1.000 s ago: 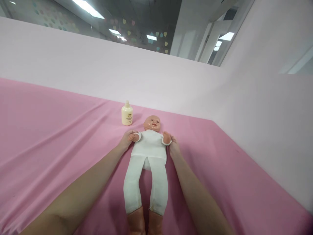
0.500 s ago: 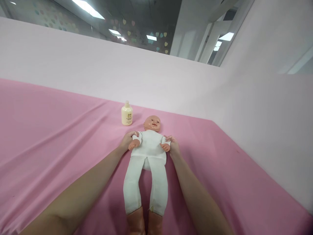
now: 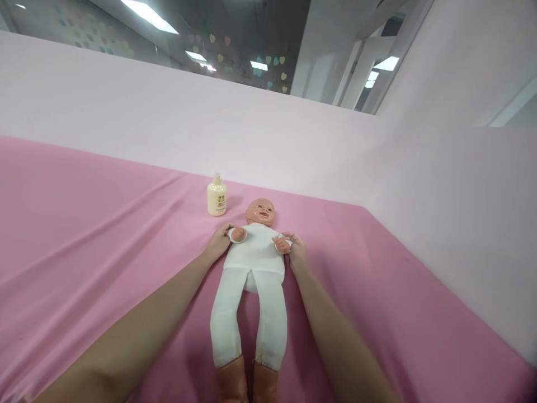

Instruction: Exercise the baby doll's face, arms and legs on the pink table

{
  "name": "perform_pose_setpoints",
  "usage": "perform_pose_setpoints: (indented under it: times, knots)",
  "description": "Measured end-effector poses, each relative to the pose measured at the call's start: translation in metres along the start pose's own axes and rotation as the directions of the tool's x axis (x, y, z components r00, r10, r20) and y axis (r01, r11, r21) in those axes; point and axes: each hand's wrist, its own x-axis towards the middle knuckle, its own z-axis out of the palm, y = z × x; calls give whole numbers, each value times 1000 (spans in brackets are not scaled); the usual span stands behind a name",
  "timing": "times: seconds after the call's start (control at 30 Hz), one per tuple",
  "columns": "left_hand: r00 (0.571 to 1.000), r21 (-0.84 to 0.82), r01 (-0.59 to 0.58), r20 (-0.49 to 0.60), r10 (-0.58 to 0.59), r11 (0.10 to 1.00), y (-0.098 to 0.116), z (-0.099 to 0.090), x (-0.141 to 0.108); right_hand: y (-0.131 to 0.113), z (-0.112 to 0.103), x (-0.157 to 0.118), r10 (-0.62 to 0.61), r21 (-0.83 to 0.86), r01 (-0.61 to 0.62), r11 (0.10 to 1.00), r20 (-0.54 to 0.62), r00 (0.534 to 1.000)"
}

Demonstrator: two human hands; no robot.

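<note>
A baby doll with a white cloth body and a hard, skin-toned head lies face up, its feet pointing toward me. My left hand is closed around the doll's arm on the left, where the small doll hand sticks up over the chest. On the other side my right hand grips the doll's other arm, behind its doll hand. Both sets of fingers are partly hidden by the doll's arms. Beyond my left hand, a cream-coloured bottle with printing on its front stands upright near the doll's head.
Pink cloth with creases on the left covers the surface under the doll. A white wall runs along the back and right, with a window above showing heart stickers and ceiling lights.
The doll's arm in my left hand has tipped up and inward, so its hand now sits higher by the chest. The arm in my right hand has risen slightly.
</note>
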Motion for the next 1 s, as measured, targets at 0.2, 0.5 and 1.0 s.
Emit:
perform_pose_setpoints:
  times: [0.2, 0.5, 1.0]
  knots:
    - [987, -28, -37, -159, 32, 999, -11, 3, 2, -16, 9, -12, 52, 69, -44, 997, -115, 992]
    - [986, 89, -37, -158, 51, 995, -15, -1, 3, -22, 6, -23, -191, -242, 156, 958, -130, 973]
    - [991, 353, 1, -126, 46, 936, -16, -5, 4, -26, 3, -23, -20, -383, -36, 923, -139, 990]
